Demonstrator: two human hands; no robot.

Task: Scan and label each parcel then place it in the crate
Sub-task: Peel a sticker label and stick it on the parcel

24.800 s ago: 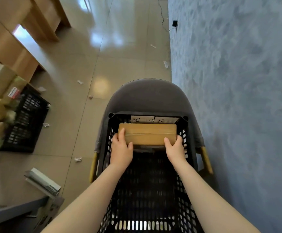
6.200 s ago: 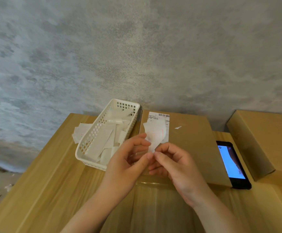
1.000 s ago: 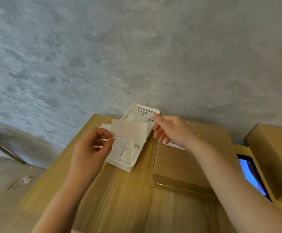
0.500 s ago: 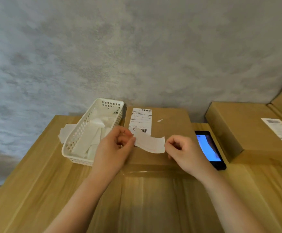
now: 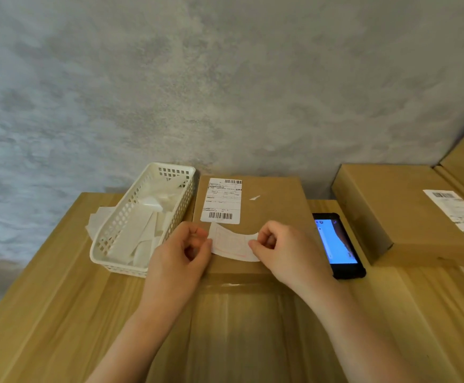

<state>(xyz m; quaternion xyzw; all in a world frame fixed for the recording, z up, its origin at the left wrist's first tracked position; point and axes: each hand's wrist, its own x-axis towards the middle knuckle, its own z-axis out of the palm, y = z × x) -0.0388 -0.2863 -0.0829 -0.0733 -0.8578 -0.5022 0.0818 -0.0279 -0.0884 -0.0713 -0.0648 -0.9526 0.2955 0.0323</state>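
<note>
Pinching a curled white sticker by its two ends, the left hand and right hand hold it just over the near part of a flat brown parcel on the table; each thumb and forefinger is closed on an edge, the other fingers curled in. Whether the sticker touches the cardboard is hard to tell. A printed barcode label sits on the parcel beyond it. Left of the parcel stands a white basket of paper slips; right lies a lit phone, then another box.
</note>
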